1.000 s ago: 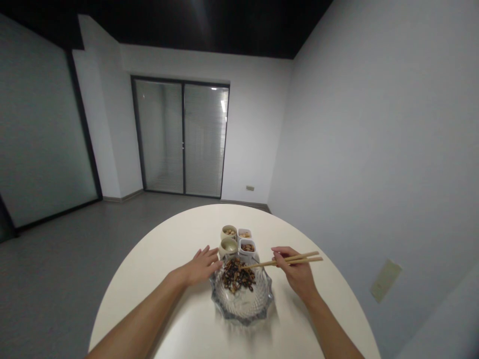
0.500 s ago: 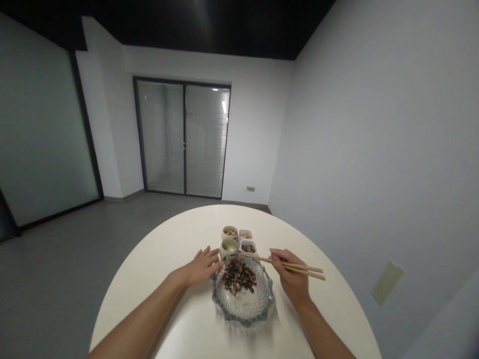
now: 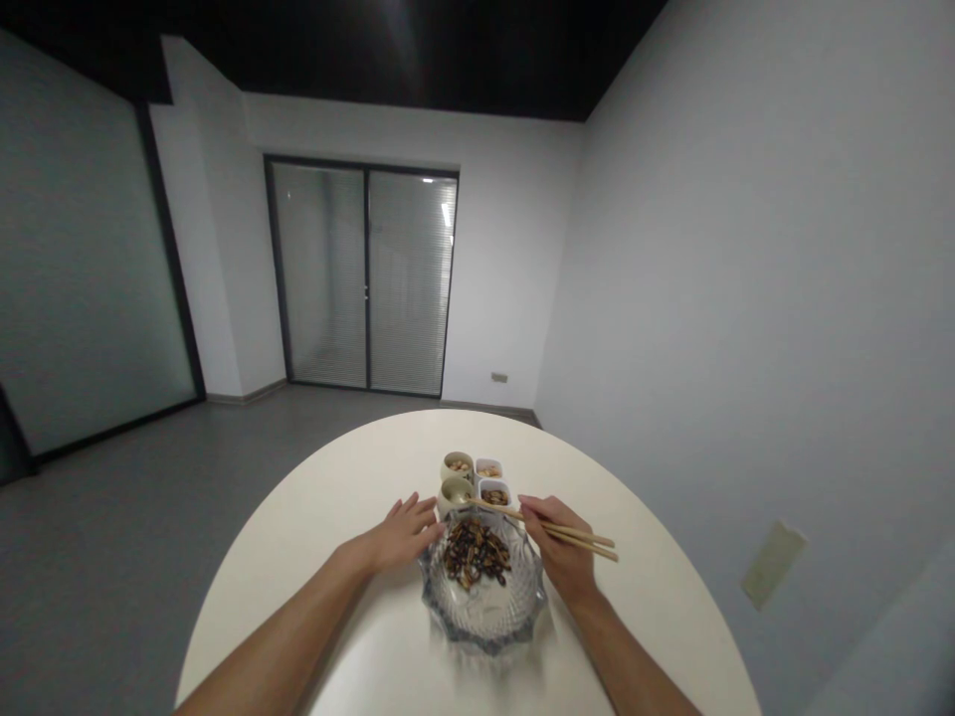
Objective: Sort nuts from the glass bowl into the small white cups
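Possibly at risk: any piece between the chopsticks (image 3: 582, 534), which could drop should the pinch slacken. Right hand (image 3: 565, 552): grip closed round these chopsticks. Dark pieces (image 3: 476, 550): left of this grip, inside the glass bowl (image 3: 488, 609). Cup (image 3: 454, 491): forward-left, at the tips. Left hand (image 3: 403, 532): spread, holding nothing, at the bowl's rim.

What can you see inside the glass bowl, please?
Dark and brown pieces lie loosely heaped inside the glass bowl; anything beneath them is covered and cannot be seen.
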Action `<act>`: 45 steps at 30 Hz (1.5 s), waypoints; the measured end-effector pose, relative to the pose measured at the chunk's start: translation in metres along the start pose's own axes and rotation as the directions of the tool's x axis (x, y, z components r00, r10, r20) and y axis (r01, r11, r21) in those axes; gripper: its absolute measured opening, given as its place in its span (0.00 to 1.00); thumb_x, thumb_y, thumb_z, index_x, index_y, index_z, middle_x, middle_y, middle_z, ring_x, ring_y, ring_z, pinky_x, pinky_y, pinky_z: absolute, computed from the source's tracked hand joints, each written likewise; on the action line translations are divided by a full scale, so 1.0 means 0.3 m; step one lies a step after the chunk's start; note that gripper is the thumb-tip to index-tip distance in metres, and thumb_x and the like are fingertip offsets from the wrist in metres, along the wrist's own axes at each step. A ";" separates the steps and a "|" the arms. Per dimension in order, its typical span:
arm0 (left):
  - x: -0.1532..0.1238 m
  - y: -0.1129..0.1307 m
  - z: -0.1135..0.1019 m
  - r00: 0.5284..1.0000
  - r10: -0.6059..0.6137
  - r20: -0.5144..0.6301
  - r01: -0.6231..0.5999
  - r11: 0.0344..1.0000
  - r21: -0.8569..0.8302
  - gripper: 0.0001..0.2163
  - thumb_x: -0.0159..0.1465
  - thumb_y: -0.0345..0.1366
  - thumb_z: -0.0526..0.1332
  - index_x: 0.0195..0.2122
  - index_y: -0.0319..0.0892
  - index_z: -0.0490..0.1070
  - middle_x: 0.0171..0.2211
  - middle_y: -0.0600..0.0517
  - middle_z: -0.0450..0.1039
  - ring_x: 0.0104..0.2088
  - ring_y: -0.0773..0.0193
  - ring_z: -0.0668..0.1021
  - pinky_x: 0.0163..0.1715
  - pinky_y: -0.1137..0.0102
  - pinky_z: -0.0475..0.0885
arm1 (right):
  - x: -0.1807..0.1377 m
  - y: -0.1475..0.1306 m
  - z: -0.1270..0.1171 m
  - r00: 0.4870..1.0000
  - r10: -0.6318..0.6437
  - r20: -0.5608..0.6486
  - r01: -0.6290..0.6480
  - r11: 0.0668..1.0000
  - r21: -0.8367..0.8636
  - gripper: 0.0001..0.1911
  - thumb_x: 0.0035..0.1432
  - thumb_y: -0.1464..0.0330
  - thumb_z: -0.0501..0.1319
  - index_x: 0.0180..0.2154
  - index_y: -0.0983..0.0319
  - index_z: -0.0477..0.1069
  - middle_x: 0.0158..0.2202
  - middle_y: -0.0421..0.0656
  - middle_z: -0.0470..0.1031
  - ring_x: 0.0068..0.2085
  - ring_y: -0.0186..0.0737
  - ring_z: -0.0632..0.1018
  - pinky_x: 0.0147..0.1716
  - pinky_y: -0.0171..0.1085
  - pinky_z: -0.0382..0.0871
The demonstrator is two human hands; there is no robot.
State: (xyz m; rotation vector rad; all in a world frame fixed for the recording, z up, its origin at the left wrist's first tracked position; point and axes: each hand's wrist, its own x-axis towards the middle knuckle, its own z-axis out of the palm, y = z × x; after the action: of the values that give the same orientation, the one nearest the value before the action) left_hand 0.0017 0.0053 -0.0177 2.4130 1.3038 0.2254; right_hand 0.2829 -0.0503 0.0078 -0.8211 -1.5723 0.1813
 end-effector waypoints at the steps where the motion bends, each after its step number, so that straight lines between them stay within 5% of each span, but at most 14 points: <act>1: 0.000 0.000 0.000 1.000 -0.001 0.002 0.001 1.000 -0.005 0.27 0.74 0.56 0.40 0.65 0.49 0.62 0.70 0.48 0.48 0.69 0.42 0.46 0.64 0.44 0.41 | 0.001 -0.002 0.001 1.000 -0.004 0.006 0.004 1.000 0.001 0.07 0.61 0.68 0.64 0.40 0.54 0.81 0.27 0.40 0.78 0.28 0.38 0.76 0.27 0.35 0.71; 22: 0.002 0.012 -0.005 0.999 -0.020 0.029 0.020 1.000 0.005 0.27 0.74 0.54 0.40 0.64 0.46 0.64 0.70 0.47 0.46 0.69 0.43 0.45 0.64 0.46 0.41 | 0.013 -0.047 -0.011 0.995 0.096 0.036 -0.097 0.995 0.030 0.05 0.59 0.63 0.67 0.35 0.56 0.81 0.29 0.42 0.81 0.30 0.42 0.79 0.31 0.39 0.74; 34: 0.008 -0.006 0.005 1.000 -0.008 0.019 0.008 1.000 -0.004 0.26 0.74 0.56 0.40 0.65 0.50 0.62 0.70 0.49 0.46 0.69 0.43 0.44 0.64 0.45 0.41 | 0.030 -0.032 0.002 0.972 0.201 0.118 -0.201 0.980 -0.015 0.12 0.61 0.57 0.64 0.32 0.58 0.79 0.31 0.44 0.81 0.35 0.45 0.80 0.36 0.40 0.74; 45: 0.013 -0.018 -0.003 1.000 0.007 0.012 -0.007 1.000 -0.014 0.26 0.74 0.55 0.40 0.65 0.51 0.61 0.70 0.48 0.46 0.69 0.42 0.44 0.64 0.44 0.41 | 0.208 -0.039 0.041 0.944 0.266 0.198 -0.255 0.964 -0.080 0.12 0.62 0.58 0.61 0.32 0.59 0.74 0.27 0.40 0.78 0.30 0.41 0.78 0.31 0.36 0.70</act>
State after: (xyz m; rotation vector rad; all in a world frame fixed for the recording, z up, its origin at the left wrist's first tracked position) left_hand -0.0005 0.0115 -0.0192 2.4040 1.2846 0.2204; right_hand 0.2698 -0.0178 0.0623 -1.0802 -1.6635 0.4300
